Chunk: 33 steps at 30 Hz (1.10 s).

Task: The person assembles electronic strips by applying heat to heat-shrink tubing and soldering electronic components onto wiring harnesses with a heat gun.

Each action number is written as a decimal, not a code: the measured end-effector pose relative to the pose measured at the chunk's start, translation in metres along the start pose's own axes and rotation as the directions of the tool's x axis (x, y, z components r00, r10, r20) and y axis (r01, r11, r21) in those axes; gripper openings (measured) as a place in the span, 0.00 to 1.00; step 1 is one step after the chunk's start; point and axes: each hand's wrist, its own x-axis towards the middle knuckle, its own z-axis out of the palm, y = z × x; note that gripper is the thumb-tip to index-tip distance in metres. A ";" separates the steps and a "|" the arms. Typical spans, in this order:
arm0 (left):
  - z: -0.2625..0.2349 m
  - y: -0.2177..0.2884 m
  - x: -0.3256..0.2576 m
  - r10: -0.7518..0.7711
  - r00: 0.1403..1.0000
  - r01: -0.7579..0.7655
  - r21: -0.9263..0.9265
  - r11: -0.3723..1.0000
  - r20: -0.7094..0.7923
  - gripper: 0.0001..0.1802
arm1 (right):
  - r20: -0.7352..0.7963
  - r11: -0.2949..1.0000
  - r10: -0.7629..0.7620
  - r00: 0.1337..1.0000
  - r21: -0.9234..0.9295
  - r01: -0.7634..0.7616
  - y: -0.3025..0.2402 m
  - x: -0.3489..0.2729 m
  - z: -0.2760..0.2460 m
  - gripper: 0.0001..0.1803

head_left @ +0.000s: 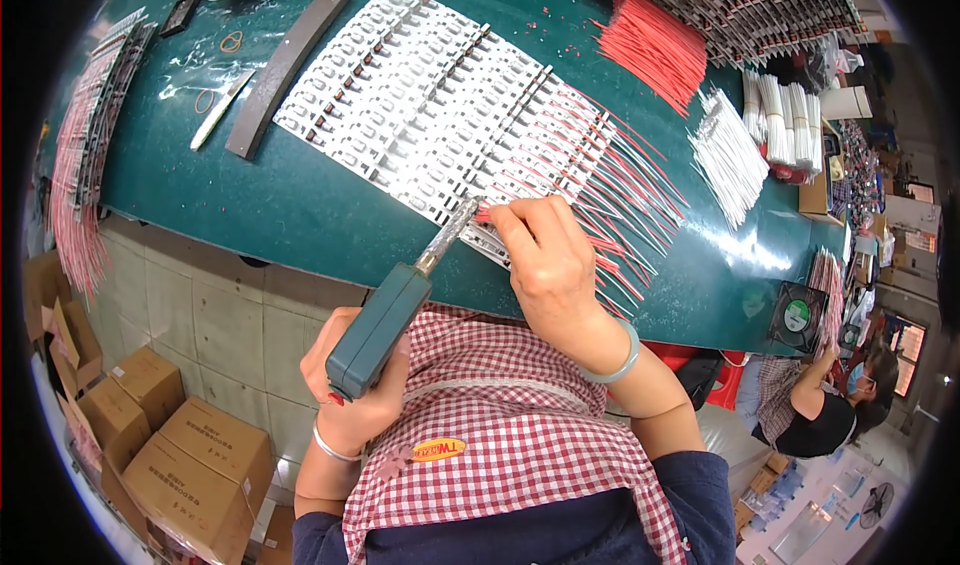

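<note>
My left hand (358,415) is wrapped round the dark green handle of a soldering iron (382,327). Its metal barrel slants up and right, with the tip at the near edge of a white panel of small circuit boards (400,100). Beside that tip, my right hand (550,260) pinches the end of a red wire (484,213) against the panel's near edge; my fingers partly hide the wire. Red and white wires (635,190) fan out from the panel's right part, some passing behind my right hand. The joint under the tip is too small to make out.
A dark curved bar (290,70) and a white-handled knife (220,111) lie left of the panel. Bundles of red wires (655,47) and white wires (728,157) lie to the right. A black fan (797,315) stands at the right edge. Cartons (195,480) stand lower left; a co-worker (825,405) sits at right.
</note>
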 end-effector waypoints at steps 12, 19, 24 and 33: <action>-0.003 -0.005 -0.011 -0.099 0.993 0.092 -0.121 0.988 -0.058 0.11 | 0.015 1.000 0.016 1.000 -0.002 -0.016 -0.002 0.001 -0.002 0.13; -0.005 -0.004 -0.013 -0.069 0.996 0.065 -0.096 0.993 -0.049 0.13 | -0.063 1.000 0.002 0.998 -0.010 -0.003 0.000 -0.003 0.004 0.16; -0.005 -0.006 -0.017 -0.098 0.994 0.093 -0.121 0.988 -0.043 0.13 | -0.111 1.000 -0.011 0.994 0.006 0.012 -0.002 -0.006 0.004 0.16; -0.005 -0.006 -0.018 -0.088 0.995 0.085 -0.085 0.993 -0.038 0.12 | -0.091 1.000 0.009 0.996 0.004 -0.009 -0.006 -0.009 0.007 0.14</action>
